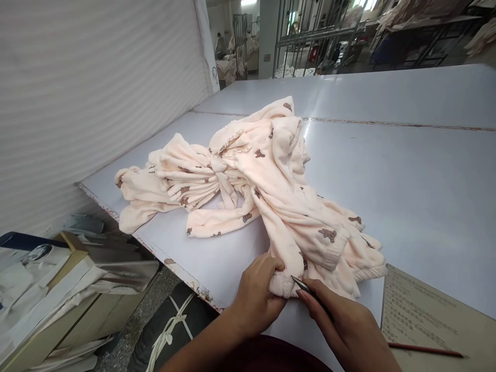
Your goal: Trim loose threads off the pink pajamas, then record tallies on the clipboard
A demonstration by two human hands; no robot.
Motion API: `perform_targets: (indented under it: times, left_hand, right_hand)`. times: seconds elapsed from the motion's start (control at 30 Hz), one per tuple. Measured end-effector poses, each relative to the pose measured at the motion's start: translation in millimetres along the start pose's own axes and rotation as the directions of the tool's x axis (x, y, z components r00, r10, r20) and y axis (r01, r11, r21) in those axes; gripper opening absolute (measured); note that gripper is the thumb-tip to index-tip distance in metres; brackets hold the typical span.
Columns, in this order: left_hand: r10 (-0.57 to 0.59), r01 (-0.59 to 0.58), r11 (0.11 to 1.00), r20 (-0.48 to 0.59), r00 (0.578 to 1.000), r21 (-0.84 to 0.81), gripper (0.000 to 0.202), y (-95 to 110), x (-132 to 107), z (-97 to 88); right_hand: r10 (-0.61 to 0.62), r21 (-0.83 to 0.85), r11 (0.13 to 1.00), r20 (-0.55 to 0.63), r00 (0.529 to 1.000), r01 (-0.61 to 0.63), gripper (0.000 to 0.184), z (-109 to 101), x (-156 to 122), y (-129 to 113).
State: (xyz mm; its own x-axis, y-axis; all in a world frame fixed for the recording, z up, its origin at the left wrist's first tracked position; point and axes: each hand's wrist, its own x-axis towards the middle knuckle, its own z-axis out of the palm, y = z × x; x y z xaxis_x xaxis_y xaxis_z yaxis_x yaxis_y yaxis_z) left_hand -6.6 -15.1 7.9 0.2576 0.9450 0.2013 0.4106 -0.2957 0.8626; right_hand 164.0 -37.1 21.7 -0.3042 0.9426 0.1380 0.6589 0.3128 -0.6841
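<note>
A pale pink plush garment printed with small brown bears lies in a crumpled bundle on the table, gathered by a tied band at its middle. At the table's near edge my left hand pinches the fuzzy end of a sleeve. My right hand closes around small dark thread snips, whose pointed tip rests at that sleeve end. The handle is mostly hidden by my fingers.
On the grey-white table, a printed sheet lies at the right with a red pencil on it. A white sheeted wall borders the left. Below it stands a box of papers. Metal racks stand behind.
</note>
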Motion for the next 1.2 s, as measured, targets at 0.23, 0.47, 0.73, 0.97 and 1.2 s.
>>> perform_targets:
  times: [0.23,0.47,0.73,0.97,1.2]
  left_hand:
    - [-0.189,0.257,0.831,0.185,0.964,-0.494,0.028,6.8,9.0,-7.4]
    - [-0.385,0.450,0.438,0.291,0.876,-0.778,0.049,-17.3,18.9,9.4]
    - [-0.438,0.450,0.374,0.273,0.856,-0.811,0.046,-11.2,19.8,9.8]
    - [-0.428,0.453,0.401,0.275,0.861,-0.796,0.047,-6.0,20.5,8.1]
    - [-0.397,0.461,0.420,0.299,0.868,-0.782,0.049,-6.6,19.0,7.1]
  right_hand:
    - [-0.099,0.028,0.994,-0.170,0.980,0.106,0.021,7.5,7.2,17.1]
    - [0.288,0.517,0.824,-0.028,0.957,-0.233,0.023,1.2,28.3,22.2]
    - [0.326,0.270,0.914,-0.049,0.944,-0.302,0.031,-6.4,15.9,16.5]
    - [0.158,0.151,0.974,0.097,0.983,-0.171,0.024,-11.5,1.0,4.2]
    - [0.192,0.134,0.974,-0.058,0.980,-0.183,0.025,3.0,3.4,-1.7]
